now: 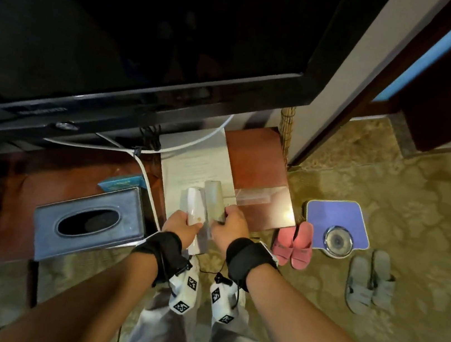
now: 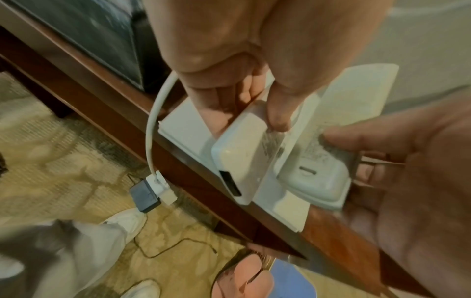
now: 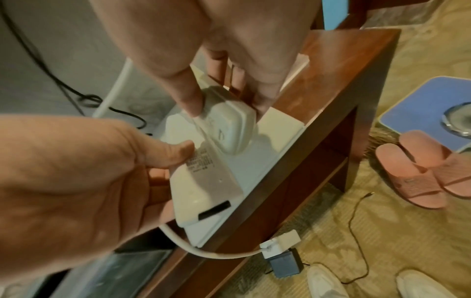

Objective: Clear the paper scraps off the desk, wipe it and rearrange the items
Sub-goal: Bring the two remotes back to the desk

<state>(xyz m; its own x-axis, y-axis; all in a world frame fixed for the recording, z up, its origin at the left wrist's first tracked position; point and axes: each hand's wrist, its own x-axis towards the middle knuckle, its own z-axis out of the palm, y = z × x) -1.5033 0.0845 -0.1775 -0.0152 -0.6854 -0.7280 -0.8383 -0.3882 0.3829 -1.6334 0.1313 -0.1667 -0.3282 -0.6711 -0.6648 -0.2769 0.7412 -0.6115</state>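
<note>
Above tabletop (image 1: 256, 169) (right end), over a white sheet (image 1: 196, 163), white remote (image 1: 193, 210) is gripped by left hand (image 1: 181, 224), greyish remote (image 1: 214, 198) just beside it by right hand (image 1: 231, 229).

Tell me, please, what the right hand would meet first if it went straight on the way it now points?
Most likely the white folder lying on the desk: the right hand points down at it, gripping a grey remote whose end would touch first. The gap between them is unclear.
</note>
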